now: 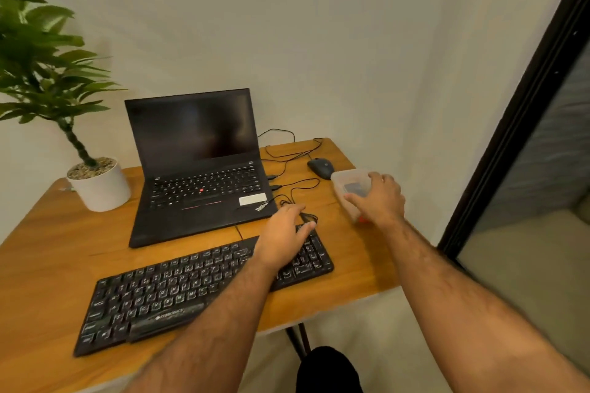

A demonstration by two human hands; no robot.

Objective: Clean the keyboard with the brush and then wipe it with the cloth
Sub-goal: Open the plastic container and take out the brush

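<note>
Black keyboard [198, 284] lies under the left hand [282, 238], fingers relaxed on its keys, while the right hand [380, 198] grips a plastic container [348, 180].

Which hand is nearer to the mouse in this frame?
The right hand. It grips the clear plastic container just in front of the mouse. The left hand rests on the right end of the external keyboard, farther from the mouse.

Small office corner, wooden desk [48, 265], open laptop [198, 166], external keyboard [198, 287], wired mouse [320, 167], potted plant [95, 182], plain walls.
</note>
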